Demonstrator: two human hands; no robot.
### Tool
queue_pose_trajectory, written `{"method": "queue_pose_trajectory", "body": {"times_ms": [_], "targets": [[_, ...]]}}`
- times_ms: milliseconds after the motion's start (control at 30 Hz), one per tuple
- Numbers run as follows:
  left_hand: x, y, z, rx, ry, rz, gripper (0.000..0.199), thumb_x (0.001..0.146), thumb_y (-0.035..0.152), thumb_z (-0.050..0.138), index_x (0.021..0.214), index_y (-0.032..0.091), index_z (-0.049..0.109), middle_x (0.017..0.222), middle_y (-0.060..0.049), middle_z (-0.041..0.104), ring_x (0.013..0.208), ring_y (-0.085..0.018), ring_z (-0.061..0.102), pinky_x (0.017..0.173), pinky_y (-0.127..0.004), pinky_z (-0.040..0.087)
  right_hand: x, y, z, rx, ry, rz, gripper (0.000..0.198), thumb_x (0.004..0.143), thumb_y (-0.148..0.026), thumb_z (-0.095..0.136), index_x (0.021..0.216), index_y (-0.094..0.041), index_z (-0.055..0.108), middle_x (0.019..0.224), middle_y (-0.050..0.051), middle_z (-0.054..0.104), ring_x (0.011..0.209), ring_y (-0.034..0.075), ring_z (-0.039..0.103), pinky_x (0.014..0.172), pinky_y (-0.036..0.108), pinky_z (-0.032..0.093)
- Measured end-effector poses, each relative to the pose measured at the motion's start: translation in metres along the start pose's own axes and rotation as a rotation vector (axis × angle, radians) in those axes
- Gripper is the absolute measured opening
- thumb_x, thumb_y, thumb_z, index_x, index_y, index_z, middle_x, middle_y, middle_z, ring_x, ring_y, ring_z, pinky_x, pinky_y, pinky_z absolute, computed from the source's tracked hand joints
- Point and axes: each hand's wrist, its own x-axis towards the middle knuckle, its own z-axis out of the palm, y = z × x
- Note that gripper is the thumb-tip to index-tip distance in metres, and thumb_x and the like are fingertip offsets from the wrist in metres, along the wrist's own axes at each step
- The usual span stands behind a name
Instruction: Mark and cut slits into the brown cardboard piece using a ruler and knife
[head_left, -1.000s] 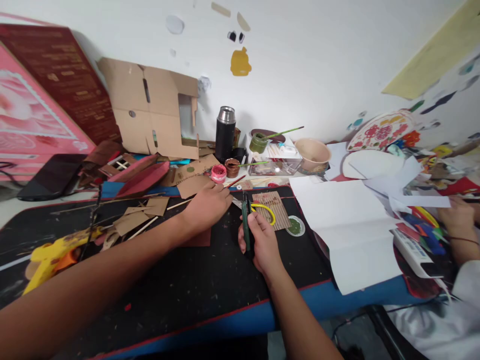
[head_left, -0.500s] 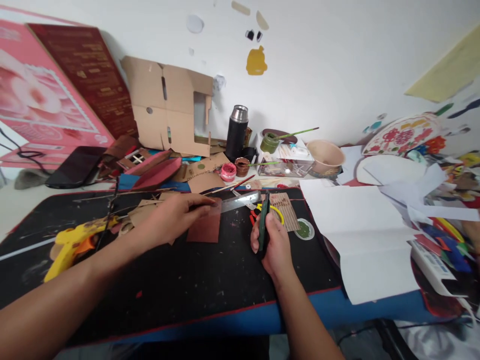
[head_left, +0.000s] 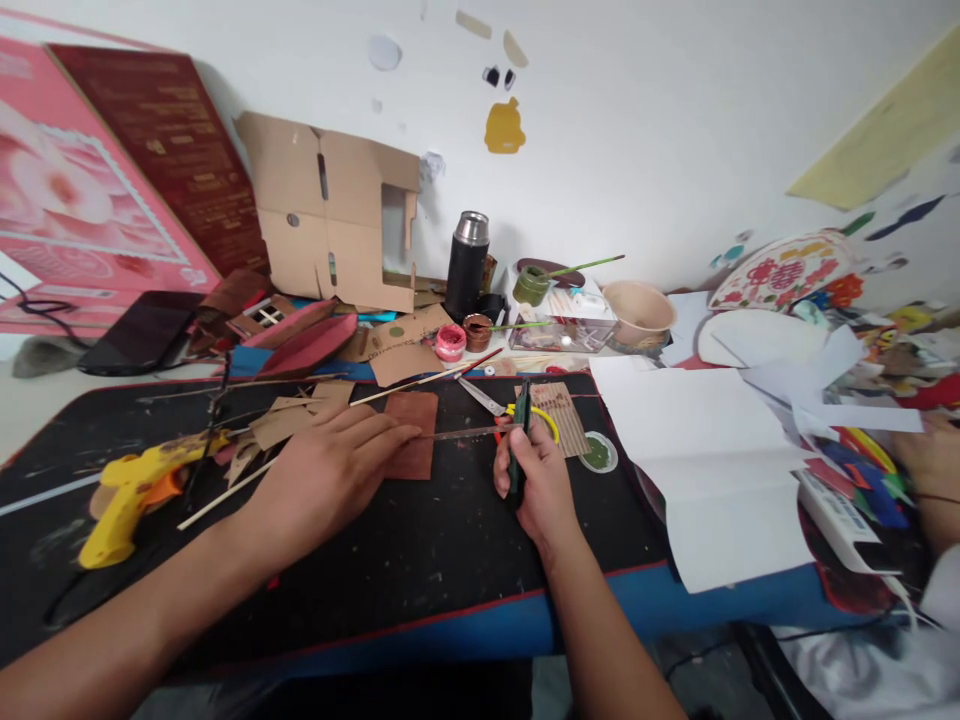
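Note:
My left hand (head_left: 337, 465) is closed, its fingertips on one end of a clear ruler (head_left: 465, 434), which is turned nearly edge-on. A thin wooden stick (head_left: 225, 497) passes by the same hand, showing on both sides of it; whether the fingers grip it is hidden. My right hand (head_left: 540, 480) is wrapped around a dark green utility knife (head_left: 518, 450) held upright, and the ruler's other end meets it there. Below the ruler, a brown rectangular card (head_left: 411, 455) lies on the black mat (head_left: 420, 560). Scissors (head_left: 480, 396) with yellow-and-red handles lie partly behind my right hand.
A yellow glue gun (head_left: 127, 490) lies at left. Paint jars (head_left: 451, 343) and a black flask (head_left: 466, 270) stand at the back. Corrugated cardboard (head_left: 566, 420) and a green paint lid (head_left: 598, 453) lie near white paper (head_left: 705, 450). Another person's hand (head_left: 930, 465) shows at right.
My left hand has moved left and slightly down, and the ruler has turned from face-on to nearly edge-on. The wooden stick now extends past my left hand. The knife stays in my right hand.

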Motion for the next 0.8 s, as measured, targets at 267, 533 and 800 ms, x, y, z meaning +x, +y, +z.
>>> {"method": "queue_pose_trajectory", "body": {"times_ms": [267,533,800], "targets": [[-0.005,0.006,-0.009,0.109,0.036,0.092,0.036,0.103,0.016,0.047,0.125,0.022,0.075,0.104,-0.008,0.081,0.092,-0.024,0.072,0.083,-0.04,0.052,-0.003,0.0,-0.001,-0.052,-0.092,0.021,0.039,0.084,-0.051,0.083,0.101,-0.021,0.067,0.06,-0.007,0.059,0.04,0.009,0.047,0.036,0.02,0.037],[0.0,-0.012,-0.026,-0.143,0.114,-0.263,0.02,0.102,0.031,0.057,0.107,0.027,0.076,0.104,-0.003,0.082,0.1,-0.026,0.073,0.092,-0.044,0.055,-0.004,-0.001,0.0,-0.052,-0.143,0.051,0.037,0.086,-0.05,0.083,0.099,-0.02,0.066,0.059,-0.007,0.059,0.041,0.009,0.048,0.038,0.02,0.04],[0.017,-0.007,-0.026,-1.139,0.157,-0.748,0.011,0.088,0.028,0.075,0.095,0.022,0.07,0.102,-0.004,0.08,0.101,-0.022,0.074,0.094,-0.039,0.057,-0.005,0.002,-0.001,-0.022,-0.218,0.046,0.037,0.09,-0.051,0.08,0.087,-0.021,0.059,0.053,-0.009,0.053,0.04,0.008,0.046,0.039,0.019,0.035]]}}
